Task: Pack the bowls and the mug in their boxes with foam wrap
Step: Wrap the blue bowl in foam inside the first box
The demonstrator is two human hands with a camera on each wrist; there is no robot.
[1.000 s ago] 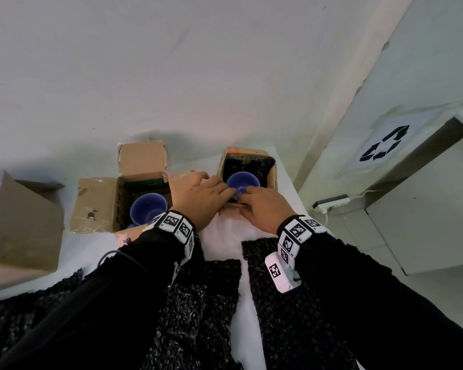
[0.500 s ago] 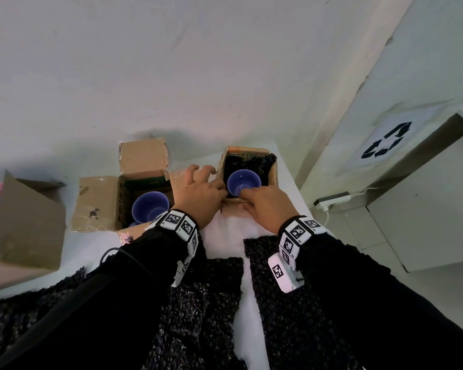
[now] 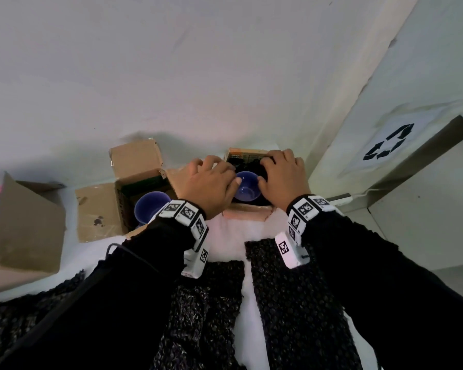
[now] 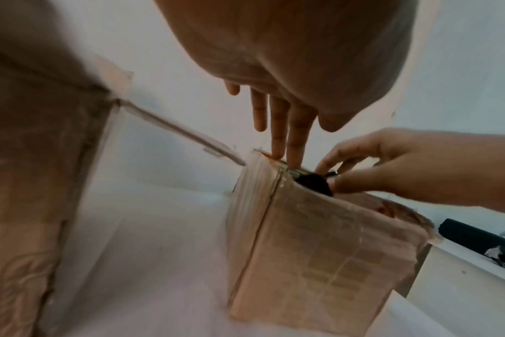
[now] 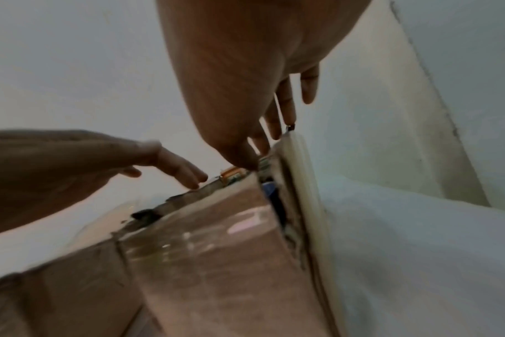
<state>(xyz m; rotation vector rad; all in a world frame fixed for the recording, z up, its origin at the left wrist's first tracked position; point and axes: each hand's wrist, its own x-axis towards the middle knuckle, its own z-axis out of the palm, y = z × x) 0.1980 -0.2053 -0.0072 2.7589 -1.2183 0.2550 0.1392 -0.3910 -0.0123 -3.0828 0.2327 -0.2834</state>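
Blue bowl (image 3: 246,188); brown box (image 3: 247,211); black foam wrap (image 3: 292,303)

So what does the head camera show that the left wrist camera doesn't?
Only the head view shows the blue bowl sitting in the dark foam wrap, a second blue bowl in the open box to the left, and loose foam sheets on the table. Only the left wrist view shows the printed outer side of the right box. Both show the left hand and right hand at that box's top.

Pale plaster wall (image 3: 198,76), white table (image 3: 251,329), recycling sign (image 3: 388,146), power strip (image 3: 340,200)
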